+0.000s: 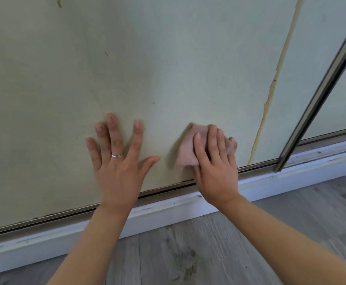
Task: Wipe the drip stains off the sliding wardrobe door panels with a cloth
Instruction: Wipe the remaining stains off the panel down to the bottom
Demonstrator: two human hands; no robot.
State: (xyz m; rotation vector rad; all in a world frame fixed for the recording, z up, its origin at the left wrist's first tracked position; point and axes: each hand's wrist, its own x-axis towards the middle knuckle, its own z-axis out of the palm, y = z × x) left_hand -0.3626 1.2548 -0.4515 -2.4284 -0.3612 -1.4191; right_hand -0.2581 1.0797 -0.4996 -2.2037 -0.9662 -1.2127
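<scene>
Beside flat-spread left hand [117, 159], right hand [215, 161] presses cloth [186, 149] on door panel [126, 68].

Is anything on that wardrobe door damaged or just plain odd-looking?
Yes. A long yellowish drip streak runs down the door panel, right of the right hand pressing the pink cloth; it looks crusted. Small dark specks dot the panel above the left hand, which rests flat.
</scene>
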